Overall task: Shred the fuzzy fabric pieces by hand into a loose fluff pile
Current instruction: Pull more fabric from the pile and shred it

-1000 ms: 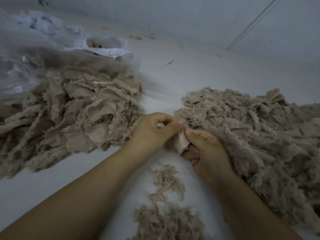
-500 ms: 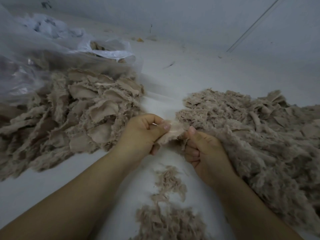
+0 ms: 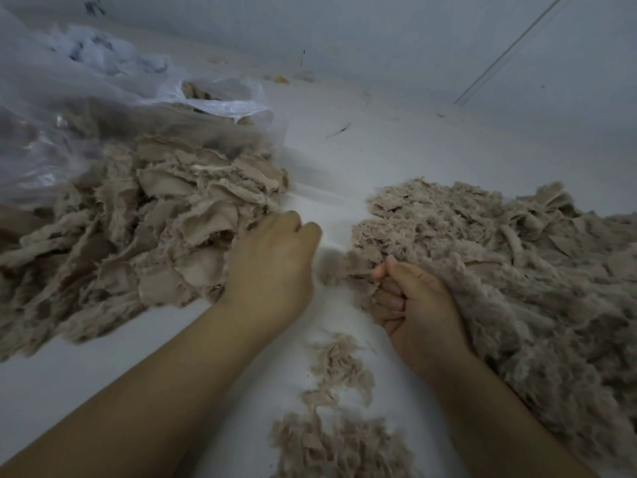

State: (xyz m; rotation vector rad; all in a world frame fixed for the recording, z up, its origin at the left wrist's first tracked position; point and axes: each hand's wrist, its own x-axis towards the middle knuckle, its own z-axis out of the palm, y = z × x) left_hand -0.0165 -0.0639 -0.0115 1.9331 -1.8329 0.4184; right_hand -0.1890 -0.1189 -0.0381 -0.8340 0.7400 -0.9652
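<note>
The right hand [image 3: 418, 305] curls its fingers around a fuzzy fabric piece [image 3: 348, 270] at the near edge of the fluff pile [image 3: 517, 270]. Left of this grip, the left hand [image 3: 272, 267], loosely curled, rests against the unshredded fabric heap [image 3: 138, 229]; its contents cannot be determined.

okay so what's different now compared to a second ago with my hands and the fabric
The hands parted: the left hand let go of the shared piece and moved left to the fabric pieces, fingers curled, nothing visibly held. The right hand kept its grip on the torn piece by the fluff pile. Both piles unchanged.
</note>
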